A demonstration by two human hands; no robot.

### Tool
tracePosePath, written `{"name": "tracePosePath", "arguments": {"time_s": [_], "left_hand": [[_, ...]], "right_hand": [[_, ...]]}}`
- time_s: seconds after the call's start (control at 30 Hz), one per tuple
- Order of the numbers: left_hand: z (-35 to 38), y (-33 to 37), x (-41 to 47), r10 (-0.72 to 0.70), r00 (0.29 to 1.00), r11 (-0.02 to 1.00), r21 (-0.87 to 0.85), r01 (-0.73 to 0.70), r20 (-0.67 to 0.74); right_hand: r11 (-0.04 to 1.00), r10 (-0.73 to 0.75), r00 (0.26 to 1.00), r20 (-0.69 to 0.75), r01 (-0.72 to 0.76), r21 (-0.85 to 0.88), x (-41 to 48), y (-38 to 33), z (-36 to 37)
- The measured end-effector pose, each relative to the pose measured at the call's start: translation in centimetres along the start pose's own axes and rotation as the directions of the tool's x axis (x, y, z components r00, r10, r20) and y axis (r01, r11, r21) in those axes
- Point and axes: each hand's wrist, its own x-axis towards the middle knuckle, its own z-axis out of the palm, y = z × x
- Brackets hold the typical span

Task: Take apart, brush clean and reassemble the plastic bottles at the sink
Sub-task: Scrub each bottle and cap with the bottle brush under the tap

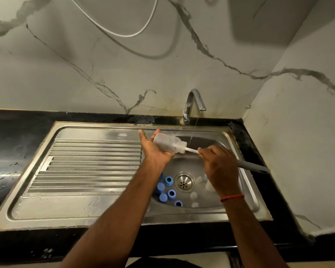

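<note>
A clear plastic bottle (167, 143) lies on its side in my left hand (153, 149) above the sink basin (246, 192), neck pointing right. The palm faces up with thumb and fingers round the bottle's base. My right hand (219, 167) grips the bottle brush (191, 151). Its white stem goes into the bottle's neck and its grey handle sticks out to the right. Several blue caps (168, 190) lie in the basin left of the drain (184, 181). Clear small parts (193, 195) lie right of the drain, partly hidden by my right wrist.
The chrome tap (193, 105) at the back runs a thin stream of water into the basin. A ribbed steel draining board (89, 167) lies to the left, set in a black counter (14, 144). Marble walls close in behind and on the right.
</note>
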Motion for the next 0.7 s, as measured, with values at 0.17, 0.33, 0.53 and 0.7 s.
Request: {"name": "tracePosePath", "arguments": {"time_s": [0.17,0.33,0.53,0.7], "left_hand": [[1.8,0.6,-0.8,0.082,0.995,0.995,-0.044,-0.085,-0.060],[2.7,0.6,-1.5,0.144,0.988,0.988,-0.060,-0.141,0.059],[1.8,1.2,-0.8,0.191,0.980,0.981,-0.053,-0.189,0.052],[2.1,0.8,-0.5,0.204,0.979,0.979,-0.008,-0.204,0.021]], "right_hand": [[0.972,-0.097,0.979,0.178,0.054,0.231,0.9,0.3,-1.2],[0.653,-0.030,0.849,0.528,-0.383,0.653,1.8,1.8,-2.0],[0.927,-0.026,0.989,0.149,-0.032,0.375,2.4,2.8,-1.7],[0.992,-0.109,0.994,-0.012,0.110,0.063,1.9,0.0,-1.4]]}}
